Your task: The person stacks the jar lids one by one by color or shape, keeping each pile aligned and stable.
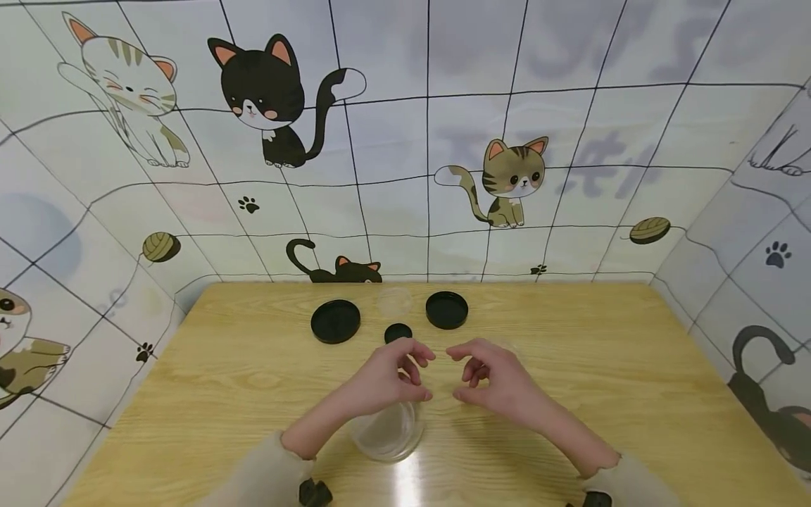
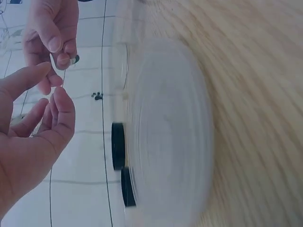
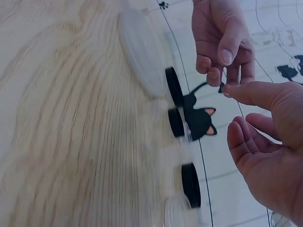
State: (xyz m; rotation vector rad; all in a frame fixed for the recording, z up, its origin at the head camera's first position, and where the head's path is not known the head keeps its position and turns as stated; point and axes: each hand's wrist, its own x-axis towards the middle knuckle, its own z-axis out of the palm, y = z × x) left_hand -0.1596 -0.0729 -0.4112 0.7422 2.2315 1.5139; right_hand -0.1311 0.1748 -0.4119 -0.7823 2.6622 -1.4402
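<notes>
Both hands hover above the wooden table with fingers loosely bent and nothing visible in them. My left hand is above a clear round container, partly hiding it in the head view. A short gap to the right, my right hand faces it, fingertips toward fingertips. Up close in the left wrist view, the translucent side of the container looms large below the left hand. Just beyond the left fingers sits a small round black lid, its lower part hidden in the head view.
Toward the back of the table lie two larger black lids, one left and one right. A faint clear round piece is between them. A wall covering with cat drawings rises behind the table.
</notes>
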